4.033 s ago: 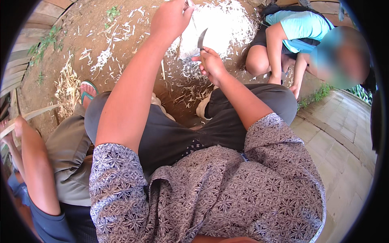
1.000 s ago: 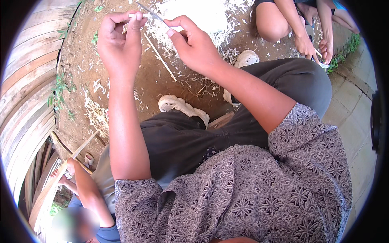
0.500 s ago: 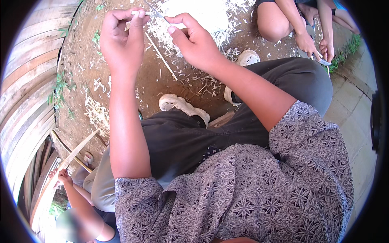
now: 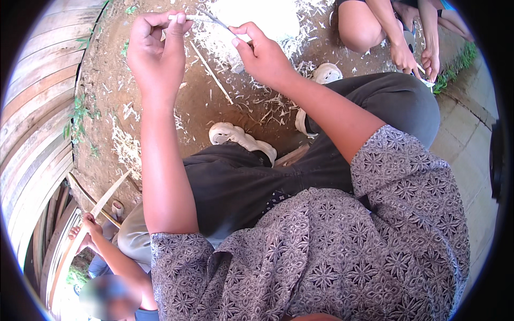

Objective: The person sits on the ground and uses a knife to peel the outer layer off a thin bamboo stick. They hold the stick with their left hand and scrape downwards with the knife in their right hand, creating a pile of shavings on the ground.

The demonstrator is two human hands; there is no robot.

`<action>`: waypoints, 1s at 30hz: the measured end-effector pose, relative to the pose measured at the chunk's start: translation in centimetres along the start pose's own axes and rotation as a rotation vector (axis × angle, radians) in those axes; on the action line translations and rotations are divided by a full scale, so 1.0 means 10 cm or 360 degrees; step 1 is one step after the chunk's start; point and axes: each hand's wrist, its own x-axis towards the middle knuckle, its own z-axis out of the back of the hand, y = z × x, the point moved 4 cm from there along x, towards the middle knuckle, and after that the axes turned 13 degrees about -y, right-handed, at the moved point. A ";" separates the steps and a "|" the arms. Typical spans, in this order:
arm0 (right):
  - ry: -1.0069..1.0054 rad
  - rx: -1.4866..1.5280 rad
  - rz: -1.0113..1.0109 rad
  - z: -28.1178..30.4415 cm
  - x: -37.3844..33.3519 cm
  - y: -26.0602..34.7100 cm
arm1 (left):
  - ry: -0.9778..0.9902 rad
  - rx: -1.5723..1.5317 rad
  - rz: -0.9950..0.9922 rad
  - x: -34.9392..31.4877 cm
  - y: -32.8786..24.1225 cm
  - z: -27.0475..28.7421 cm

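Between the thumb and fingers of my left hand (image 4: 156,59), a thin pale stick (image 4: 197,18), seemingly wood or bamboo, points to the right. My right hand (image 4: 266,60) is closed on a knife (image 4: 216,20), whose handle is mostly hidden in the fingers. Its narrow grey blade slants up and left across the stick's right end, looking to touch it. Under both hands, a bright white heap of shavings (image 4: 257,16) covers the ground.
Another long thin stick (image 4: 211,72) lies on the dirt by my white shoe (image 4: 241,138). At upper right, a co-worker's hands (image 4: 407,58) work with a blade. At lower left, another person's hand (image 4: 91,224) holds a long pale strip (image 4: 110,192). Wooden planks (image 4: 43,91) line the left.
My right hand and the knife have shifted right and slightly down, away from my left hand. More of the stick shows. At lower left, the other person's hand has moved up along the strip.
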 end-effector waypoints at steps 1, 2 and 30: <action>0.0003 -0.0012 -0.0003 -0.01 0.00 -0.01 | -0.0050 -0.0006 0.0003 0.02 0.00 0.03; -0.0004 -0.0030 -0.0007 -0.02 0.01 -0.09 | -0.0095 -0.0022 0.0005 0.03 0.04 0.06; -0.0147 -0.0032 -0.0180 0.08 0.13 -0.27 | -0.0027 0.0048 0.0007 0.03 0.01 0.03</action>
